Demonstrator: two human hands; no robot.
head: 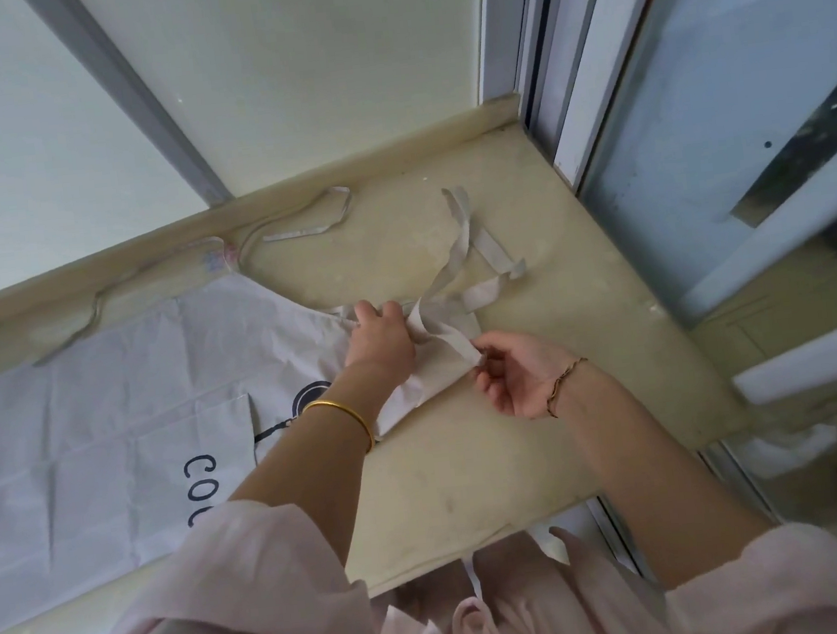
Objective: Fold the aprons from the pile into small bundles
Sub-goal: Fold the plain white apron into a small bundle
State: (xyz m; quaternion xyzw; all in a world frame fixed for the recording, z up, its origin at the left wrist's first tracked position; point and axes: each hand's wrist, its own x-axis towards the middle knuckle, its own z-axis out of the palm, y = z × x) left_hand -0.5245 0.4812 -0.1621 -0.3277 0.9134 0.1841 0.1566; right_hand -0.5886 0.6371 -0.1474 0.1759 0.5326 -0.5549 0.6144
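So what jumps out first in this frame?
Both hands at centre: the left hand grips the pale apron at its top edge, while the right hand pinches a strap. The apron lies spread across the beige counter, loose straps trailing toward the window.

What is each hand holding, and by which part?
The left hand grips the apron at its top corner; the right hand pinches a strap beside that corner.

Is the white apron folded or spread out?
Mostly spread: the apron lies flat on the counter; the left hand and right hand gather only its strap end.
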